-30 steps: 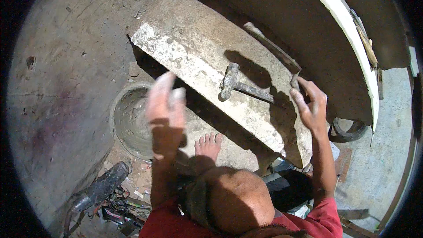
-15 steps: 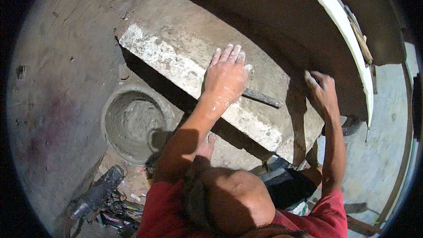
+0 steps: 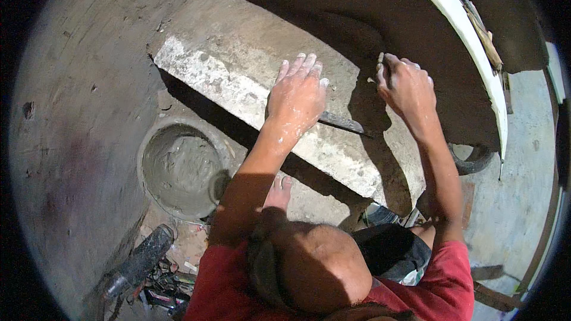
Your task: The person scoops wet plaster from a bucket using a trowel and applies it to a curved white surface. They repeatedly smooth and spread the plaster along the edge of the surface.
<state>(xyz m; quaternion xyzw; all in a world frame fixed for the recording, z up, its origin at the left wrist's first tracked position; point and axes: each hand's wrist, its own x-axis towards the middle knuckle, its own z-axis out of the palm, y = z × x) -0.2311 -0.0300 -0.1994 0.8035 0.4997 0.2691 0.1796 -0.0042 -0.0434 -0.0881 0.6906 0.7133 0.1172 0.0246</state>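
Note:
My left hand [image 3: 295,96] lies with its fingers stretched out on a rough concrete ledge [image 3: 232,80]. Pale grey smears cover its fingertips and wrist. From beneath its thumb side a slim dark bar [image 3: 345,122] sticks out over the ledge; its other end is hidden under the hand, so a grip on it does not show. My right hand [image 3: 407,86] is at the far right of the ledge, before the dark wall [image 3: 333,6]. Its fingers are curled and pressed together, tips whitened; anything between them is too small to name.
A round tub [image 3: 143,169] of wet grey mortar [image 3: 187,166] stands left of the ledge. A dark cylindrical object [image 3: 140,258] and loose clutter lie below it. A white curved edge [image 3: 476,53] runs along the right, with a tyre-like black ring [image 3: 473,159] under it.
My right hand has moved left and farther away, from beside the wall's right part to over the ledge's far right. My left hand stays on the ledge, nearly in place. The view shifted slightly.

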